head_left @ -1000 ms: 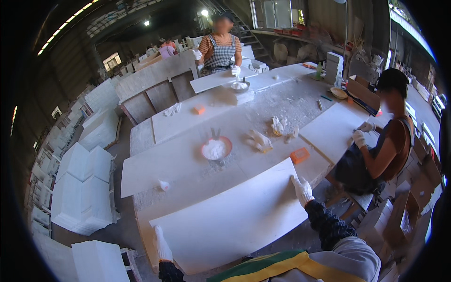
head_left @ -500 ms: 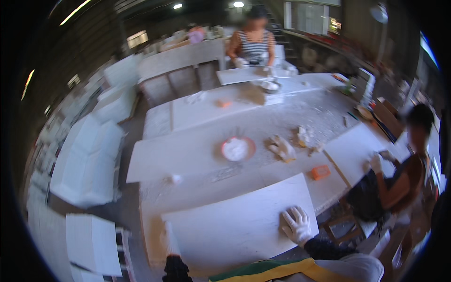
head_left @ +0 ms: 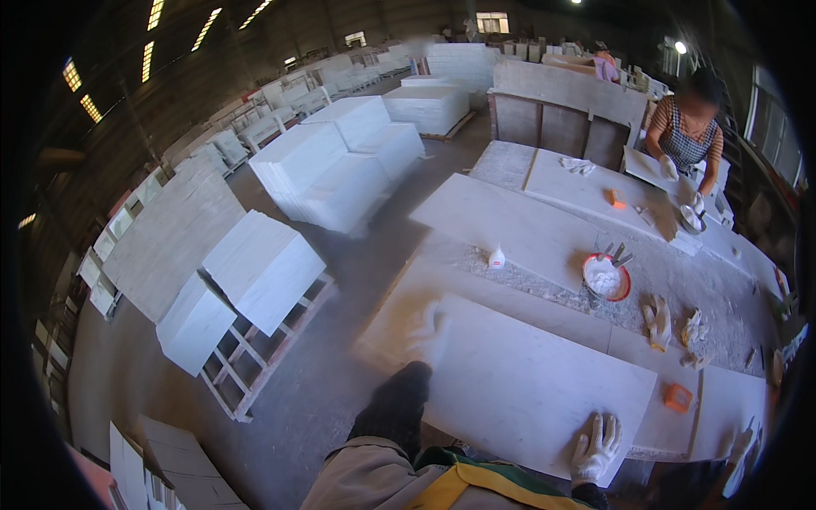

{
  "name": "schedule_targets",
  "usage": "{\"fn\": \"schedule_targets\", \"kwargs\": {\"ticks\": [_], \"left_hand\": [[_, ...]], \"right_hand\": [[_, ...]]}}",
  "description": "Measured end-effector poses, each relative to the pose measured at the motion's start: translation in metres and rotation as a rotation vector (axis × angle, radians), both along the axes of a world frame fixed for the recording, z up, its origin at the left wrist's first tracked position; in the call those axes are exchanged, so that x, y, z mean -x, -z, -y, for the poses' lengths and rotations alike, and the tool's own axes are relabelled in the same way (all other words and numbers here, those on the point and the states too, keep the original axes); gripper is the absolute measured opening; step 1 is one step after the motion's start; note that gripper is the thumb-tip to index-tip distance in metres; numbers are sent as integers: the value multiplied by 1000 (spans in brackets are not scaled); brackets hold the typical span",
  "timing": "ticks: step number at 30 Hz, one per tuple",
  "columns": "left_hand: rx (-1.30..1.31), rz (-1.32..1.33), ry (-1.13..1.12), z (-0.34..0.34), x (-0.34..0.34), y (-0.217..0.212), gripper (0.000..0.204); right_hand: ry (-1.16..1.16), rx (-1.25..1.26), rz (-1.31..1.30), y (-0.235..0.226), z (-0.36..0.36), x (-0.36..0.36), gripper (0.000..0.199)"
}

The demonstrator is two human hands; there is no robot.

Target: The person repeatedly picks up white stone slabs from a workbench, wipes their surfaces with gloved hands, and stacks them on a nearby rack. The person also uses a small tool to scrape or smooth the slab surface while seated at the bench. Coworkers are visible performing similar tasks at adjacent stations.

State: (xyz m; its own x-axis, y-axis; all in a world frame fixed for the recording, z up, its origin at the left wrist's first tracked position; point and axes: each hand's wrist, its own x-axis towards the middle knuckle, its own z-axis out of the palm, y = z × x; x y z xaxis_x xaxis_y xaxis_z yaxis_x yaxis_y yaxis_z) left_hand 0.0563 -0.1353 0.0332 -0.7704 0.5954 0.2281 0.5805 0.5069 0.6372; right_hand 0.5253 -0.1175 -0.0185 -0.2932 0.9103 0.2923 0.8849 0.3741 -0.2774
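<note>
A long pale stone slab (head_left: 527, 374) with faint grey veins lies along the near side of the worktable. My left hand (head_left: 427, 333), in a white glove, is at the slab's left end; motion blur smears its fingers. Near the slab's right end, my right hand (head_left: 597, 448) rests palm down with its gloved fingers spread. Beyond the slab are a small white bottle (head_left: 496, 257) and a red-rimmed bowl (head_left: 627, 285) of white paste with several tools in it. Empty work gloves (head_left: 657, 323) lie to the right of the bowl.
An orange block (head_left: 677, 398) sits right of the slab, another orange block (head_left: 616, 199) farther back. One co-worker (head_left: 693, 140) stands at the far right; another's gloved hand (head_left: 741, 444) shows at the lower right. Stacked slabs (head_left: 263, 263) on a pallet stand left.
My view has turned left, bringing more floor and stacked slabs into sight. My left hand has moved farther up the slab's left end. My right hand stays flat near the right end.
</note>
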Motion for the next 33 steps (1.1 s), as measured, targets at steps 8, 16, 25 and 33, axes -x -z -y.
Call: {"fn": "schedule_targets", "kwargs": {"ticks": [8,16,25,33], "left_hand": [[-110,-106,99,-9,9,28,45],[-123,-372,50,-16,20,48,24],[-174,-236,87,-21,21,42,17],[-189,-229,126,-56,17,46,18]], "right_hand": [[0,111,-9,-22,-2,3,58],[-13,101,33,-25,-7,4,56],[-68,66,28,-26,-9,2,54],[-3,87,5,-29,-24,4,53]]}}
